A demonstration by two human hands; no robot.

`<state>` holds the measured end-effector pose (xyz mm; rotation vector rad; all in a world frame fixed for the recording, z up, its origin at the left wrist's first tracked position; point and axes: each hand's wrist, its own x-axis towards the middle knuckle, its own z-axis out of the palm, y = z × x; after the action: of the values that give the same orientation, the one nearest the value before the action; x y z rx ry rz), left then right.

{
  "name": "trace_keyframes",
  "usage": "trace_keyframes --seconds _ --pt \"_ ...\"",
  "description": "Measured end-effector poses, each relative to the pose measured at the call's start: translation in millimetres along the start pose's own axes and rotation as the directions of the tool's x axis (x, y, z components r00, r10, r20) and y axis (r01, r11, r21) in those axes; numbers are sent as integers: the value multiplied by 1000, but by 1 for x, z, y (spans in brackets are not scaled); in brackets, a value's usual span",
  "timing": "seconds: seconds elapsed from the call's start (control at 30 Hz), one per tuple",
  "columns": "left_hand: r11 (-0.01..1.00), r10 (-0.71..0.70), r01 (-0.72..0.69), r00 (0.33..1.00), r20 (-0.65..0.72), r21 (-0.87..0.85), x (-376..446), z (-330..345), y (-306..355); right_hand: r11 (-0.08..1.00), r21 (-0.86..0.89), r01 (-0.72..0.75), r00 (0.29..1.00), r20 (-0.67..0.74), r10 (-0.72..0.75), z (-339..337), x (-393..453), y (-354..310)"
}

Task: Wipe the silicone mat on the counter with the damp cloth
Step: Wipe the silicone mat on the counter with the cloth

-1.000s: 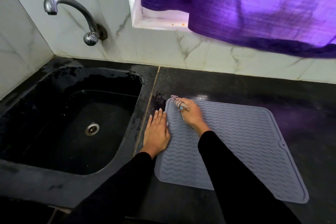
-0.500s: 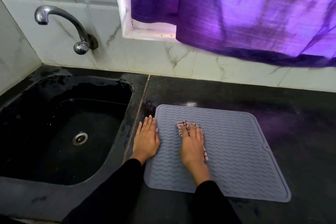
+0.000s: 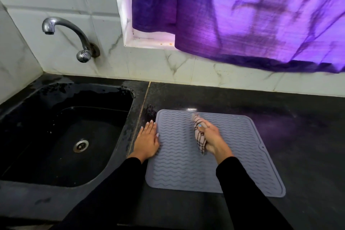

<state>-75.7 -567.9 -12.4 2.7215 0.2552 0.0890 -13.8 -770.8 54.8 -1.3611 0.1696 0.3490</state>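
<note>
Checked cloth (image 3: 200, 139) is being pinched in the curled fingers (image 3: 202, 127) of the right hand (image 3: 211, 136), dragging across the far middle of the grey silicone mat (image 3: 233, 155). Straight, pressed-together fingers (image 3: 149, 127) of the left hand (image 3: 146, 142) are pinning the mat's left edge to the dark bench (image 3: 298, 127), just beside the sink (image 3: 61, 136). Likely risk: with only one edge being held, the mat may be sliding or buckling under a hard stroke, and the bunched cloth is covering little surface, possibly leaving corners unwiped.
</note>
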Motion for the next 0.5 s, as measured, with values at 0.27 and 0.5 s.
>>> trace_keyframes --seconds 0.27,0.5 --pt "996 22 -20 999 -28 91 -11 6 0 599 -749 283 927 52 -372 -24 -35 22" --pt "993 20 -15 999 -41 114 -11 6 2 19 -977 214 933 199 -298 -12 -45 51"
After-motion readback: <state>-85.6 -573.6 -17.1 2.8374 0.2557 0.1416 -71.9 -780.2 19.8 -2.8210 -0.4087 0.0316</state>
